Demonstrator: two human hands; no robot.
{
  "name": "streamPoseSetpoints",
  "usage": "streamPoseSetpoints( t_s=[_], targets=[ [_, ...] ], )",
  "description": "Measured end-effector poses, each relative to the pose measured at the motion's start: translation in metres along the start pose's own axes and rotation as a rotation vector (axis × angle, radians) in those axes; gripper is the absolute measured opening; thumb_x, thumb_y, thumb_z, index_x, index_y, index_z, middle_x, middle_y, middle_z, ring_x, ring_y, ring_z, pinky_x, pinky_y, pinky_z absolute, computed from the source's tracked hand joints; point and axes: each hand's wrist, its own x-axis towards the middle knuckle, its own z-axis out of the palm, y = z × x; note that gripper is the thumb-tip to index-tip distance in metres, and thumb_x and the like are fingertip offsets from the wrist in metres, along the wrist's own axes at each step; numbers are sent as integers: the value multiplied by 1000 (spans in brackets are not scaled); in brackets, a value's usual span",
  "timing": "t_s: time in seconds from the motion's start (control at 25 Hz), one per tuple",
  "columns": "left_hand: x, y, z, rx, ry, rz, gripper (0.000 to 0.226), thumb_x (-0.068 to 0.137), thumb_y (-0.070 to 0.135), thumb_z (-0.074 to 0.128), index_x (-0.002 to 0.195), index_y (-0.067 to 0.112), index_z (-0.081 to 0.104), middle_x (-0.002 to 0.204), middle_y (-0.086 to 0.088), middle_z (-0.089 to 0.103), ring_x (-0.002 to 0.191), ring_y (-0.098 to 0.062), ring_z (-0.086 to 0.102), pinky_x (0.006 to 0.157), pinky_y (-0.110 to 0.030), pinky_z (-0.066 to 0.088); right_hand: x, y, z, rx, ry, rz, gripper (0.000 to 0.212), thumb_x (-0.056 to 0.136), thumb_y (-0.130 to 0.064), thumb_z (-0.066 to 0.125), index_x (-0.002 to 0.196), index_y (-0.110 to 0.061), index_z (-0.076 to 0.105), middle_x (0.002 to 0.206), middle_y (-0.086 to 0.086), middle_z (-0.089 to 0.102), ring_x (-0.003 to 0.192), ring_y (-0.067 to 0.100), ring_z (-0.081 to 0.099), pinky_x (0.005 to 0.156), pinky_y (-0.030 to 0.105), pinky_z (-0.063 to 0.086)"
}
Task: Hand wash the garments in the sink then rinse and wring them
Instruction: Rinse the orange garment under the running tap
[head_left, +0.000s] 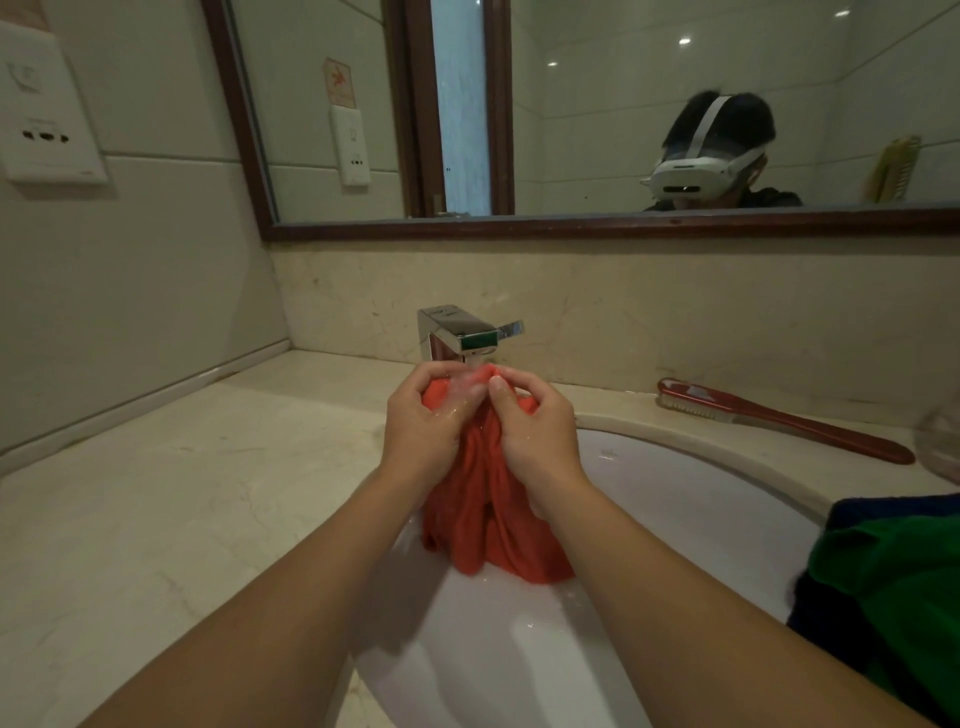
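Both hands close on the top of a red garment (488, 499), each grip pinching a bunched fold just under the faucet (460, 332). The left hand (426, 421) curls its fingers over the cloth's upper left part; the right hand (535, 421) presses thumb and fingers against the upper right part, and the two hands sit just beside each other. Both forearms reach in from the lower edge, wrists raised above the sink (701, 499).

The garment is wet and dark orange-red, gathered into long vertical folds that hang down from the hands, its lower end touching the white basin. Water runs from the spout onto the cloth and the fingers.

To the right, a green garment (893, 587) lies over a dark blue garment (893, 506) at the sink's rim. A red-handled scrub brush (779, 418) lies on the marble tabletop (156, 519) behind the basin. A mirror (623, 104) hangs above the backsplash, and a wall socket (44, 135) sits at far left.
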Motion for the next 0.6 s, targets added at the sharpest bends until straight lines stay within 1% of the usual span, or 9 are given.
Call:
streamPoseSetpoints(
  t_s=[0.12,0.16,0.2,0.28,0.36,0.44,0.52,0.6],
  targets=[
    [0,2,3,-52,37,-28,16,85,13,82,96,13,71,93,-4,74,81,-5,68,72,-21,55,0,-1,2,42,-7,38,12,98,-21,71,107,-26,75,109,-7,75,107,10,69,99,31,55],
    [0,3,3,-66,66,-36,15,85,13,81,94,13,70,91,-4,73,78,-2,67,69,-18,53,0,-1,2,48,-14,44,13,98,-20,71,109,-25,75,108,-7,75,106,10,69,97,29,56],
    [1,2,2,-69,98,-36,15,85,12,81,93,15,69,90,-1,72,77,1,66,68,-15,52,0,-2,3,47,-23,48,14,97,-20,72,111,-24,74,107,-8,74,104,9,69,93,24,56],
    [5,0,0,-64,123,-32,19,84,10,81,93,21,68,92,2,72,81,-3,67,70,-15,51,-1,-3,4,22,-27,61,17,98,-23,71,115,-22,73,108,-11,72,102,6,67,86,14,53],
    [5,-2,-2,-57,103,-30,22,84,8,81,92,24,68,95,2,73,85,-7,68,73,-19,53,-1,-1,4,10,-20,68,16,100,-25,68,115,-21,74,107,-9,73,101,6,67,84,15,52],
    [4,-2,-1,-43,60,3,21,84,6,80,94,21,69,97,0,73,88,-9,69,76,-22,55,-1,-1,3,24,-9,60,14,102,-23,64,110,-21,76,104,-8,75,97,6,69,82,15,52],
    [2,0,2,-17,23,59,20,84,4,80,96,15,69,97,1,74,89,-9,70,81,-24,56,1,-2,1,32,24,42,12,103,-21,63,104,-21,75,99,-7,74,91,5,68,77,11,50],
    [1,2,5,-17,24,91,18,84,2,79,97,10,69,96,3,74,90,-6,69,84,-22,54,2,-3,0,36,30,22,12,103,-21,64,105,-20,75,99,-6,74,89,4,67,74,9,48]
  ],
)
